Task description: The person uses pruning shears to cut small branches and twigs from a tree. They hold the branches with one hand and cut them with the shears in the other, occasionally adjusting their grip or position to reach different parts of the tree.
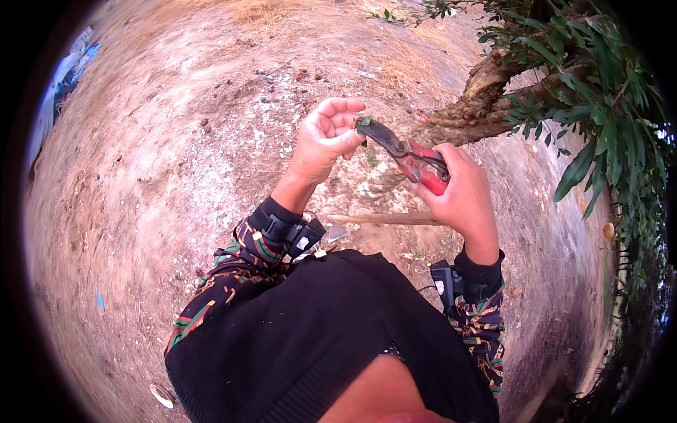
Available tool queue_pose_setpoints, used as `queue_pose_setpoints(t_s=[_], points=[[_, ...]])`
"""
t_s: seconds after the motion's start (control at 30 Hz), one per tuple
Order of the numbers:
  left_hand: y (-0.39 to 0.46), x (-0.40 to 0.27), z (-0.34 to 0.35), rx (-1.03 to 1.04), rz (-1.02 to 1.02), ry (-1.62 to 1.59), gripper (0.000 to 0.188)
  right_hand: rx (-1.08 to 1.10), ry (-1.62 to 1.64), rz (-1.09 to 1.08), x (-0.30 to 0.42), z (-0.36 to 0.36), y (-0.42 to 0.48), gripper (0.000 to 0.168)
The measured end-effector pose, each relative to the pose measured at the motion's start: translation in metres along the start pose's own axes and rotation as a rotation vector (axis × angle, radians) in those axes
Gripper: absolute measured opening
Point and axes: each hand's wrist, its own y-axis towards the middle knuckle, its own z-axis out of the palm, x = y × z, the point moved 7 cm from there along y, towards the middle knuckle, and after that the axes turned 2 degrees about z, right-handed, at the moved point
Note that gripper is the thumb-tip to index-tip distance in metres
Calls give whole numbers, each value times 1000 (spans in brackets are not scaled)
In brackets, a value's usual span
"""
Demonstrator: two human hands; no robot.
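My right hand (465,190) grips the red handles of a pair of pruning shears (410,158), whose dark curved blades point up and left. At the blade tip sits a small piece of green leaf (365,122). My left hand (330,129) pinches the leaf or the blade tip between thumb and forefinger; which of the two cannot be told. Its other fingers are curled loosely. Below the shears a wooden stick or handle (391,218) lies across the view, its right end hidden behind my right hand.
A tree's gnarled trunk (476,108) and leafy branches (608,116) fill the right side. A grey flat piece (337,232) lies near my left wrist. Dry ground (158,158) bears pale litter. A blue sheet (69,79) shows far left, and a small round object (162,395) lies lower left.
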Motion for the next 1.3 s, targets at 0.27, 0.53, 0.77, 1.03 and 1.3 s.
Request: queue_pose_setpoints(t_s=[0.27, 0.53, 0.77, 1.03, 1.3], points=[[-4, -30, 1, -4, 129, 254, 71, 38, 1, -49, 7, 4, 0, 48], [-7, -43, 7, -9, 174, 444, 75, 47, -40, -51, 6, 5, 1, 40], [-8, -42, 4, -44, 151, 455, 72, 60, 9, -25, 6, 3, 0, 32], [-9, -27, -1, -25, 30, 342, 47, 38, 50, 18, 7, 0, -2, 30], [-11, -14, -13, -45, -15, 236, 10, -9, 79, 34, 4, -3, -3, 33]])
